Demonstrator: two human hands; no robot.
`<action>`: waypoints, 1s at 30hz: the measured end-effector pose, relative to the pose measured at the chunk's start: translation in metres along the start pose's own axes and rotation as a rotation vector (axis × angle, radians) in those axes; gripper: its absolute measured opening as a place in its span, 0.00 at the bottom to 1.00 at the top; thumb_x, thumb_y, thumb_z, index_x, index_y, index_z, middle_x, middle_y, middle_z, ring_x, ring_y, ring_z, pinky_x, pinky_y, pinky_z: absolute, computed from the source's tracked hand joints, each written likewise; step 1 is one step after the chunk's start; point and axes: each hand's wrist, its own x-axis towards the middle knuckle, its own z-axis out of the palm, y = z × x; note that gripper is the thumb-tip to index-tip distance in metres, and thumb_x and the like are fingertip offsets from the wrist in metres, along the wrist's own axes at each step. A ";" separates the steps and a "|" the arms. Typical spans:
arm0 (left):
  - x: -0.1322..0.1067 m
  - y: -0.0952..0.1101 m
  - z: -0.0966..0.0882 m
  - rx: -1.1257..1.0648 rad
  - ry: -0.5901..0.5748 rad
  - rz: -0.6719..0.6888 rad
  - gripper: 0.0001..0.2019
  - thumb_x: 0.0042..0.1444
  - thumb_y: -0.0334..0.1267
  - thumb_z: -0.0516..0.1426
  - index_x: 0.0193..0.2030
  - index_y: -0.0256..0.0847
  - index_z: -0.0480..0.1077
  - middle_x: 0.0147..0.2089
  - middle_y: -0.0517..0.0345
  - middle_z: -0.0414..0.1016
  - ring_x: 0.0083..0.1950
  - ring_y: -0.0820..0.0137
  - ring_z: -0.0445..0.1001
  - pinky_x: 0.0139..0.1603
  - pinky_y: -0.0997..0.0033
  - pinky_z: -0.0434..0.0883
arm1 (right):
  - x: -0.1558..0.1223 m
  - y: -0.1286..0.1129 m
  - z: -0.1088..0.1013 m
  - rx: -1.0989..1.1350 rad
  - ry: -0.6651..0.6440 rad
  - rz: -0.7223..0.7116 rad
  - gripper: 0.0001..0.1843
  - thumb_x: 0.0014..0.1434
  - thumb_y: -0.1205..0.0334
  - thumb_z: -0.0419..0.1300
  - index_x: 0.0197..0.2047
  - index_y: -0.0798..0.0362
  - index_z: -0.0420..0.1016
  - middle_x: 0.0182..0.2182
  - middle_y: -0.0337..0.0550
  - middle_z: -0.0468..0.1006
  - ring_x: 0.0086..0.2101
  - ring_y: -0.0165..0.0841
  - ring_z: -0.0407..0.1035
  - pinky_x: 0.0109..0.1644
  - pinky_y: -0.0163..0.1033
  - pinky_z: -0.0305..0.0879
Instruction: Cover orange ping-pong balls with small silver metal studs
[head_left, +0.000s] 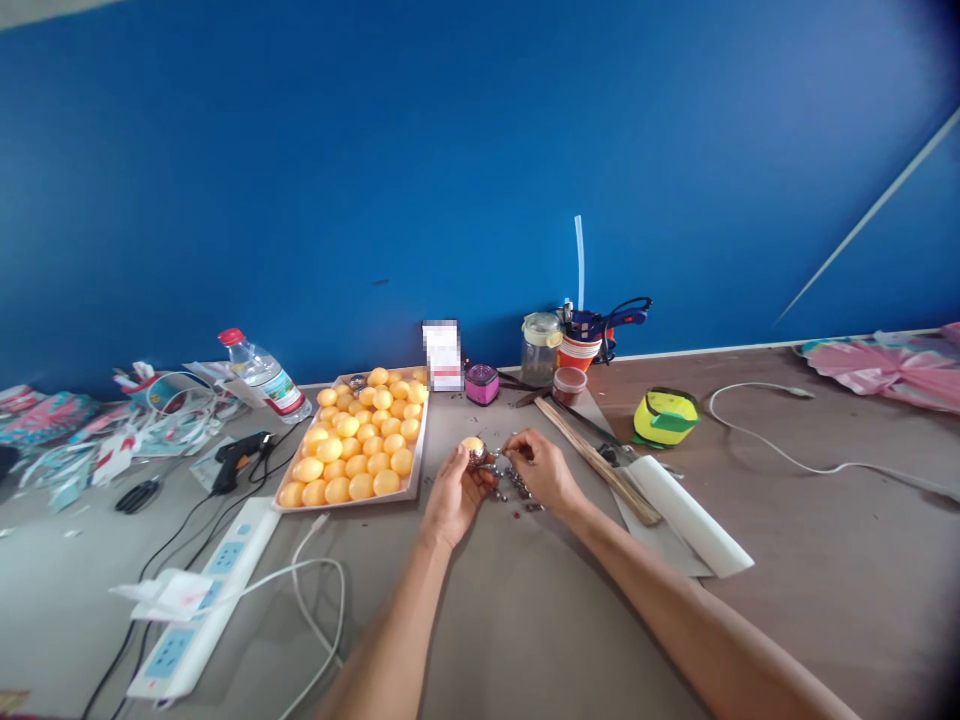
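Note:
My left hand (457, 497) is closed around an orange ball (472, 444) that has small silvery pieces over part of its surface. To its right, my right hand (541, 468) has thumb and forefinger pinched together close to the ball; what sits between the fingertips is too small to make out. Small shiny silver beads (514, 482) are scattered on the table beneath and between both hands. Left of the hands stands a shallow tray (415, 470) filled with many orange balls (361, 463), resembling table tennis balls.
Behind the hands are a purple box (481, 384), a clear jar (541, 345) and a small reddish tub (569, 384). Wooden sticks (600, 460) and a white roll (686, 515) lie to the right. A power strip (206, 600), glue gun (238, 462) and water bottle (266, 378) are left.

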 end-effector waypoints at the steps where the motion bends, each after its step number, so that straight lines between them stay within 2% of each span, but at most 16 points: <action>1: 0.000 0.000 0.000 0.001 0.000 -0.001 0.13 0.52 0.45 0.59 0.37 0.36 0.68 0.32 0.55 0.73 0.26 0.74 0.69 0.32 0.71 0.68 | 0.001 -0.001 0.001 0.101 0.000 0.050 0.04 0.50 0.61 0.55 0.28 0.52 0.68 0.24 0.37 0.71 0.25 0.29 0.63 0.31 0.34 0.57; 5: -0.001 0.001 0.002 0.002 -0.001 -0.005 0.13 0.52 0.45 0.59 0.36 0.36 0.68 0.32 0.55 0.73 0.27 0.74 0.69 0.32 0.71 0.67 | 0.000 -0.005 0.001 0.450 -0.092 0.195 0.11 0.49 0.53 0.59 0.28 0.52 0.66 0.16 0.30 0.63 0.18 0.25 0.54 0.22 0.32 0.49; 8: -0.002 0.001 0.004 0.013 -0.015 0.000 0.13 0.51 0.45 0.60 0.35 0.36 0.68 0.32 0.55 0.73 0.27 0.74 0.69 0.32 0.72 0.66 | -0.001 -0.010 0.001 0.584 -0.191 0.233 0.14 0.48 0.51 0.60 0.30 0.53 0.68 0.15 0.31 0.64 0.18 0.25 0.55 0.23 0.32 0.49; 10: -0.003 0.002 0.005 0.023 -0.029 0.009 0.14 0.51 0.46 0.60 0.35 0.36 0.68 0.32 0.56 0.72 0.27 0.74 0.69 0.31 0.73 0.66 | -0.002 -0.012 0.001 0.626 -0.217 0.239 0.14 0.47 0.52 0.61 0.33 0.54 0.70 0.17 0.32 0.68 0.19 0.25 0.58 0.24 0.32 0.51; 13: -0.005 0.001 0.006 0.043 -0.049 0.025 0.14 0.51 0.46 0.60 0.35 0.37 0.68 0.32 0.57 0.72 0.27 0.75 0.69 0.31 0.73 0.65 | -0.003 -0.013 0.003 0.653 -0.198 0.264 0.15 0.45 0.54 0.63 0.34 0.54 0.69 0.21 0.34 0.71 0.18 0.24 0.58 0.24 0.32 0.53; 18: -0.004 -0.002 0.005 0.077 -0.045 0.048 0.13 0.51 0.45 0.60 0.36 0.37 0.68 0.33 0.58 0.71 0.28 0.74 0.69 0.32 0.72 0.66 | -0.004 -0.014 0.004 0.570 -0.192 0.237 0.12 0.46 0.54 0.62 0.28 0.54 0.68 0.17 0.31 0.64 0.19 0.23 0.54 0.24 0.32 0.50; 23: -0.004 -0.004 0.003 0.112 -0.068 0.050 0.13 0.51 0.45 0.60 0.37 0.37 0.68 0.33 0.58 0.71 0.28 0.74 0.69 0.32 0.72 0.66 | -0.005 -0.018 0.002 0.593 -0.213 0.223 0.12 0.45 0.54 0.62 0.27 0.54 0.69 0.22 0.33 0.67 0.23 0.24 0.57 0.27 0.32 0.53; 30: -0.004 -0.006 0.003 0.149 -0.052 0.059 0.15 0.49 0.44 0.61 0.41 0.39 0.69 0.34 0.58 0.72 0.28 0.74 0.69 0.32 0.73 0.66 | -0.005 -0.016 0.004 0.567 -0.209 0.286 0.10 0.44 0.57 0.61 0.27 0.55 0.71 0.20 0.33 0.67 0.22 0.24 0.57 0.26 0.31 0.53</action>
